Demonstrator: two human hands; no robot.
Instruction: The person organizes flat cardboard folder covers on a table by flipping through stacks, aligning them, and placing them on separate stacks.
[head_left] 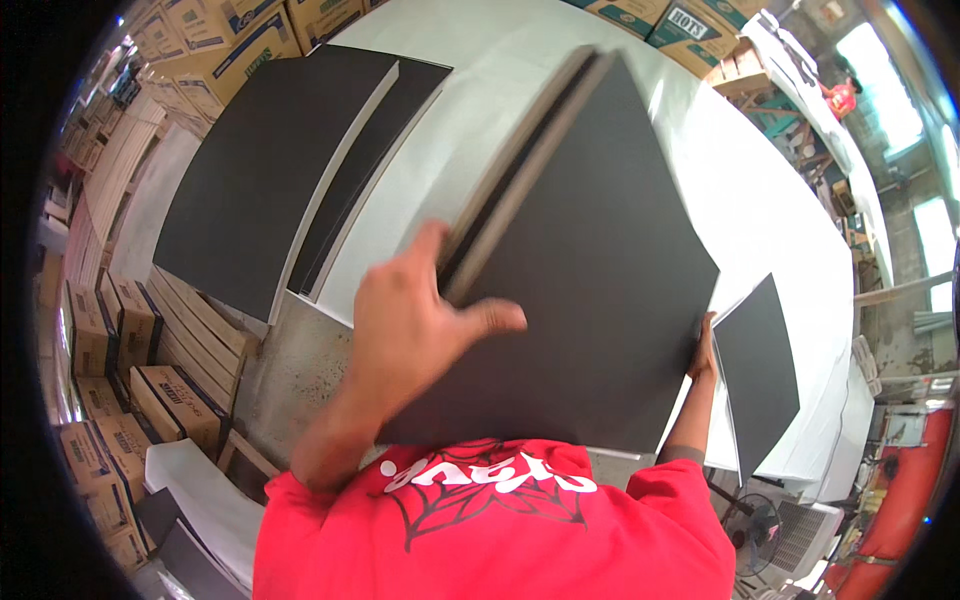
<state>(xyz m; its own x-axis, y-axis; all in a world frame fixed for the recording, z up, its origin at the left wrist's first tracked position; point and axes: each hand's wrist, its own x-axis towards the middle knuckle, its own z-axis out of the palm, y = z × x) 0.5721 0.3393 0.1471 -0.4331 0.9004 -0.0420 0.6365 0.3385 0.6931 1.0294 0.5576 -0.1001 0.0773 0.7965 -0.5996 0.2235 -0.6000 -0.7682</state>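
A large black board (590, 270) with pale edges is tilted in front of my body, its near edge against my red shirt. A second black layer (520, 150) shows along its far left side, blurred by motion. My right hand (704, 352) grips the board's right edge, with the fingers partly hidden behind it. Over the left edge hovers my left hand (405, 315), thumb and fingers spread apart. It is slightly smeared, and I cannot tell if it touches the board.
Black boards (260, 160) lie stacked at the left end of the white table (490, 110). Another black board (762, 375) rests at the right. Cardboard boxes (180, 400) and a wooden pallet (195, 325) stand at left. A fan (755, 530) is at lower right.
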